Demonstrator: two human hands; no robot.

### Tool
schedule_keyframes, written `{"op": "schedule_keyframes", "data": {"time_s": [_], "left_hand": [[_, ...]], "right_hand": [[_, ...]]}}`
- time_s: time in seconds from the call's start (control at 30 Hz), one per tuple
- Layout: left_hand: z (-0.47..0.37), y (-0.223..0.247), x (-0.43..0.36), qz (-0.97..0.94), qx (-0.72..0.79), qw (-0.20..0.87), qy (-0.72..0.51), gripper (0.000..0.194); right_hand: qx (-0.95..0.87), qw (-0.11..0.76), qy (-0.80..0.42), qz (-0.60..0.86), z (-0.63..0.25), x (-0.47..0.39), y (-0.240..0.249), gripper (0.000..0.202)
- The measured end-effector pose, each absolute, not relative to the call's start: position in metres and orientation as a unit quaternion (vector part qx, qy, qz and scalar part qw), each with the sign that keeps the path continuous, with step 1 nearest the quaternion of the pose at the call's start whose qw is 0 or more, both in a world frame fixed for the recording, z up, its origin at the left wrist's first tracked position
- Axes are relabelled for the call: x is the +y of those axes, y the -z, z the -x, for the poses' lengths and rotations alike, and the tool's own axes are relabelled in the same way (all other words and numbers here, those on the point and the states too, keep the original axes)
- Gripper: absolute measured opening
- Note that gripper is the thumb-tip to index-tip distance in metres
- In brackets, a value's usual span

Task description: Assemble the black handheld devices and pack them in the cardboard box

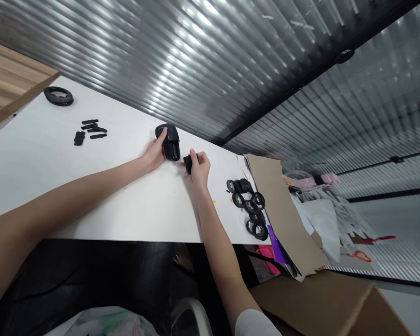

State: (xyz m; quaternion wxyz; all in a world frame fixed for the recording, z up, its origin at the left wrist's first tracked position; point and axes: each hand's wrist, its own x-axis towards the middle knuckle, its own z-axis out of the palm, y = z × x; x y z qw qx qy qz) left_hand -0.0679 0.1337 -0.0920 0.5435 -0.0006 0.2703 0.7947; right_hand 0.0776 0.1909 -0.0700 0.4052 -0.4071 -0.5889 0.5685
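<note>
My left hand (155,154) is closed around a glossy black rounded plastic housing (171,142), with the thumb lying on its top. The housing is tilted above the white table, and a recess shows in its lower part. Just to its right, my right hand (200,168) pinches a small flat black plastic piece (188,164) between thumb and fingers. The piece is apart from the housing. Its far side is partly hidden by the fingers.
Several small black strips (94,128) and a black ring (59,96) lie on the white table (133,200) to the left. Several black rings (252,205) are heaped at right, beside cardboard (276,200). A corrugated panel (143,56) borders the back edge. A cardboard box (315,303) stands lower right.
</note>
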Motion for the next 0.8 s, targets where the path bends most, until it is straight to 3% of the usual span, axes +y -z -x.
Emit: {"op": "schedule_keyframes", "data": {"time_s": [0.37,0.5,0.6,0.8], "left_hand": [[0.061,0.081,0.126,-0.003,0.31,0.499,-0.809,0.031],[0.059,0.078,0.122,-0.01,0.315,0.488,-0.814,0.056],[0.059,0.078,0.12,-0.022,0.305,0.49,-0.816,0.07],[0.062,0.082,0.12,-0.05,0.297,0.507,-0.808,0.064]], "right_hand": [[-0.591,0.448,-0.568,0.357,-0.079,0.203,0.086,0.054],[-0.671,0.413,-0.533,0.309,-0.079,0.206,0.095,0.048],[-0.716,0.375,-0.518,0.279,-0.075,0.203,0.101,0.052],[-0.705,0.346,-0.558,0.269,-0.074,0.198,0.103,0.072]]}}
